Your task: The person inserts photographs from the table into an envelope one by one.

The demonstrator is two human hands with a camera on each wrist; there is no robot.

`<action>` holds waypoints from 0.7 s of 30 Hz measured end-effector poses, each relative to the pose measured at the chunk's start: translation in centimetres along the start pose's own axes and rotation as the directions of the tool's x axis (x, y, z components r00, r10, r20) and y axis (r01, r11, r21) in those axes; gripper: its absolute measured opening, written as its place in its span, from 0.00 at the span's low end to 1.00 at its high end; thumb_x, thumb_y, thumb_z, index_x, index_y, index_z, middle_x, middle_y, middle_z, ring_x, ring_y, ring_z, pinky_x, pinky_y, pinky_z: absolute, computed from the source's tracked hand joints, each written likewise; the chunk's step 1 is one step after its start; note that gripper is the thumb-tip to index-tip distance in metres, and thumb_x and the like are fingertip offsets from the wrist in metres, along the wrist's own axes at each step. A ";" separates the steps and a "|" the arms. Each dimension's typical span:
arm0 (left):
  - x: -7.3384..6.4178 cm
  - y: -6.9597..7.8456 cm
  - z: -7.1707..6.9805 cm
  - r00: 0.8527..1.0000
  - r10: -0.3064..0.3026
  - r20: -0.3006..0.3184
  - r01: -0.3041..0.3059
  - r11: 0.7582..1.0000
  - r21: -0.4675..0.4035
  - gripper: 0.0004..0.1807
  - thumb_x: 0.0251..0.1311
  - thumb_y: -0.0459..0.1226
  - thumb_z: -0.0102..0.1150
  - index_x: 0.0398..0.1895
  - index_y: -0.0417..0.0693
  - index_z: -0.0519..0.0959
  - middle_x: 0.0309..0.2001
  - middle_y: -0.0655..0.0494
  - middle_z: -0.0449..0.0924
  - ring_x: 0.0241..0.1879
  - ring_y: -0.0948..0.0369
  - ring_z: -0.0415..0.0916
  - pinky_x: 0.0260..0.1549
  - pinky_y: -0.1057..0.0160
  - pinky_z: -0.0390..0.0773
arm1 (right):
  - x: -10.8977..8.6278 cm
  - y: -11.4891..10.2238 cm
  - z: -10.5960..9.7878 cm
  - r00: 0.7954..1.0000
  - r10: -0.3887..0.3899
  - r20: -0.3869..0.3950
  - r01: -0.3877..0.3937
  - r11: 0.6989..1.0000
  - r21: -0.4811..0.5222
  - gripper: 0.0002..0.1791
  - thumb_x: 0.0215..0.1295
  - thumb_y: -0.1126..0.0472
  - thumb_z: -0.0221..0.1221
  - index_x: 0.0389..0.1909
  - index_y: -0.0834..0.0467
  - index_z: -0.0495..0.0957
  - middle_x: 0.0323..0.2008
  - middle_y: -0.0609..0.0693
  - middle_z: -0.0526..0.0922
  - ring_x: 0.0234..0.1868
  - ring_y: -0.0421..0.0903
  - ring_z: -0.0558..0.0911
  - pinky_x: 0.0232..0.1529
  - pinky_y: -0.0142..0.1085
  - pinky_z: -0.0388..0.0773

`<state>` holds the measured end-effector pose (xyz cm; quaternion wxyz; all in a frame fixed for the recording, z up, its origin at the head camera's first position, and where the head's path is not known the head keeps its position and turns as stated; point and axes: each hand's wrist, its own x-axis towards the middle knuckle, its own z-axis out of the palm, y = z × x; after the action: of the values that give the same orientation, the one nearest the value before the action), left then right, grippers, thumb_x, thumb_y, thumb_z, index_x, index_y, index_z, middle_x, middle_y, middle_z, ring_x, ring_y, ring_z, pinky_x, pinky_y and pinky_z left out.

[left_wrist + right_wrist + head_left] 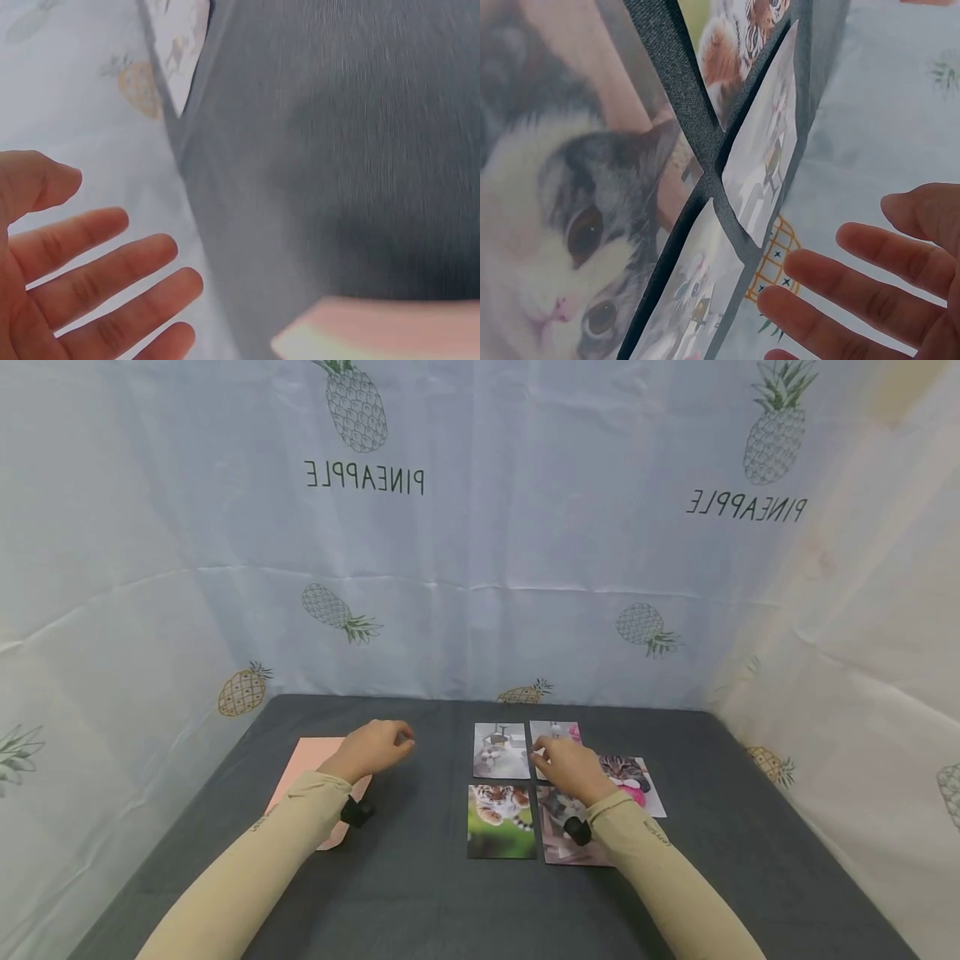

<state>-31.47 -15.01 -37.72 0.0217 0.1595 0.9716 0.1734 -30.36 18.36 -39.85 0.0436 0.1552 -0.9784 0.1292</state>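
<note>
My left hand is held over the table beside a pink sheet, its fingers loosely bent and holding nothing. My right hand hovers above a group of picture cards, also with nothing in its fingers. Beneath and around it lie a tiger card, a pale cat card, a partly covered card with pink at its edge and a grey-and-white cat card. A tabby cat card with a pink item lies partly behind the right wrist. In the wrist views the fingers are apart and relaxed.
A dark grey cloth covers the table. Behind and at both sides hangs a pale curtain printed with pineapples. The pink sheet and several cards lie flat, the cards separated by narrow gaps.
</note>
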 end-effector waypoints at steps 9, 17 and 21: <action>-1.8 -3.4 -2.4 0.999 -0.038 -0.014 0.038 0.999 -0.038 0.19 0.70 0.43 0.48 0.58 0.45 0.76 0.50 0.44 0.81 0.47 0.49 0.80 0.43 0.47 0.79 | -0.4 1.2 -0.3 1.000 -0.004 -0.028 0.004 1.000 -0.012 0.13 0.69 0.54 0.56 0.49 0.54 0.80 0.38 0.51 0.86 0.29 0.44 0.83 0.26 0.40 0.78; -3.7 -6.1 -3.2 0.998 -0.047 -0.040 0.045 0.998 -0.040 0.20 0.70 0.44 0.49 0.57 0.43 0.76 0.49 0.43 0.81 0.48 0.45 0.79 0.42 0.45 0.78 | -2.0 3.7 -1.6 0.996 0.070 -0.049 -0.068 0.997 0.038 0.16 0.70 0.56 0.53 0.53 0.56 0.79 0.44 0.55 0.85 0.32 0.46 0.84 0.23 0.38 0.75; -4.5 -7.4 -3.3 0.997 -0.066 -0.045 0.065 0.998 -0.025 0.20 0.70 0.44 0.49 0.57 0.42 0.76 0.49 0.41 0.80 0.47 0.45 0.78 0.40 0.46 0.79 | -3.0 5.5 -2.2 0.993 0.096 -0.062 -0.093 0.994 0.061 0.15 0.70 0.57 0.54 0.52 0.58 0.79 0.45 0.56 0.85 0.39 0.51 0.84 0.30 0.44 0.80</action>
<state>-29.76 -24.09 -37.27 0.0070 0.1232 0.9745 0.1876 -29.16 24.89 -39.40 0.0648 0.1056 -0.9786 0.1645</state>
